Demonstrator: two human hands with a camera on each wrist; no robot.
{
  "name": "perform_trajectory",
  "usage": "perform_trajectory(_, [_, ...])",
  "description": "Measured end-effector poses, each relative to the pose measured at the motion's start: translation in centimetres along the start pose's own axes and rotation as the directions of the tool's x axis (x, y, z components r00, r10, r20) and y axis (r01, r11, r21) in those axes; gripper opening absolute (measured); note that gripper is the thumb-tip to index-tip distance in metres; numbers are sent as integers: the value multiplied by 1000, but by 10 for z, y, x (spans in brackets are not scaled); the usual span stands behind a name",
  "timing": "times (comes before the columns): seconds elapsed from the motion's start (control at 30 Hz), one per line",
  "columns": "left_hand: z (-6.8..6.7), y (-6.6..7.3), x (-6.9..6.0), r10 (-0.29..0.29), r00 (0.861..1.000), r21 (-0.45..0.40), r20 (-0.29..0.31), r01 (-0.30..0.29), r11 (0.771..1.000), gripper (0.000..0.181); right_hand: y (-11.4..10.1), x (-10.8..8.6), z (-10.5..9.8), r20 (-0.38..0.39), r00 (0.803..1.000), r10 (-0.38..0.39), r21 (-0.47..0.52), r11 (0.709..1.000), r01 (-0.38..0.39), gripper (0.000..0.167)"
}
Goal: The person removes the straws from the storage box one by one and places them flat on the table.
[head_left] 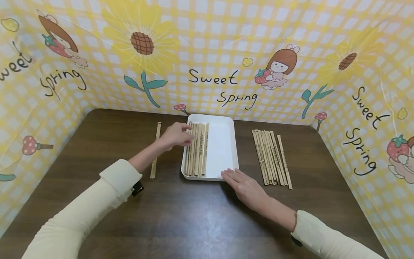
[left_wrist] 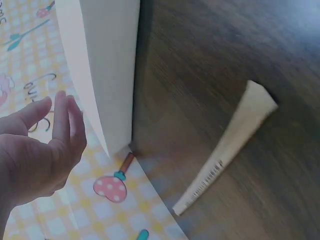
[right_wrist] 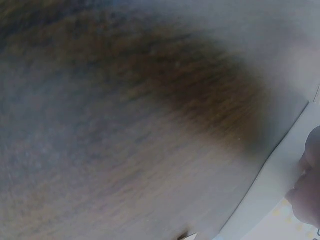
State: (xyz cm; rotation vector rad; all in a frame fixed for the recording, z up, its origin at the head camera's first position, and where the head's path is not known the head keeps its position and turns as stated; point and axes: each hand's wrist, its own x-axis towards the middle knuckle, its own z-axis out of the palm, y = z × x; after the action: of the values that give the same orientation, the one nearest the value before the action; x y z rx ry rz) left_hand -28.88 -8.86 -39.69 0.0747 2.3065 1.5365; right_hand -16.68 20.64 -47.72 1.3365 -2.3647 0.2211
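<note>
A white tray (head_left: 223, 144) lies on the table, with several narrow brown paper-wrapped sticks (head_left: 198, 151) side by side in its left half. My left hand (head_left: 176, 136) is over the tray's left rim, its fingers at the upper part of these sticks. In the left wrist view the left hand (left_wrist: 45, 145) shows thumb and fingers apart, with nothing between them. My right hand (head_left: 245, 187) rests its extended fingers on the tray's near right corner. In the right wrist view, part of the right hand (right_wrist: 307, 185) appears by the tray's side wall (right_wrist: 270, 185).
One paper-wrapped stick (head_left: 156, 151) lies alone left of the tray, below the left forearm. To the right lies a row of several more wrapped sticks (head_left: 270, 158). Yellow checked cloth (head_left: 207, 43) stands around the back and sides of the dark wooden table (head_left: 181, 219).
</note>
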Motion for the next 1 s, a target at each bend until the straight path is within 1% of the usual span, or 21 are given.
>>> perform_trajectory(0.13, [10, 6, 2, -1, 1000, 13, 30, 1, 1000, 58, 0, 0, 0, 4, 1000, 3, 0, 1000, -3, 55])
perform_trajectory(0.27, [21, 6, 7, 2, 999, 19, 46, -2, 1000, 59, 0, 0, 0, 10, 1000, 7, -1, 1000, -7, 55])
perform_trajectory(0.4, [32, 3, 14, 5, 999, 20, 46, -6, 1000, 57, 0, -1, 0, 14, 1000, 10, -3, 1000, -10, 55])
perform_trajectory(0.53, [43, 2, 18, 18, 999, 34, 34, -19, 999, 54, 0, -2, 1, 5, 1000, 8, -5, 1000, -8, 55])
perform_trajectory(0.67, [52, -2, 21, 46, 999, 104, 29, -49, 993, 56, 0, -2, 2, -4, 1000, 1, -14, 1000, -1, 56])
perform_trajectory(0.73, [56, -4, 22, 67, 997, 156, 28, -70, 985, 50, 0, -1, 2, -5, 1000, -1, -18, 1000, 1, 56])
perform_trajectory(0.77, [57, -6, 23, 77, 997, 192, 27, -81, 978, 46, 0, -1, 2, -4, 1000, -1, -21, 1000, 1, 56])
perform_trajectory(0.83, [61, -7, 24, 92, 995, 274, 21, -95, 957, 29, 0, -1, 2, -3, 1000, -2, -22, 1000, 2, 56])
perform_trajectory(0.9, [63, -7, 26, 122, 992, 390, 16, -119, 913, 13, 1, -1, 2, -1, 1000, -3, -21, 1000, 3, 55])
perform_trajectory(0.93, [65, -7, 27, 138, 990, 442, 13, -130, 888, 11, 1, -1, 3, -2, 1000, -5, -21, 1000, 5, 55])
perform_trajectory(1.0, [67, -8, 28, 173, 985, 522, 17, -156, 839, 26, 2, -2, 3, 0, 1000, -5, -19, 1000, 5, 55])
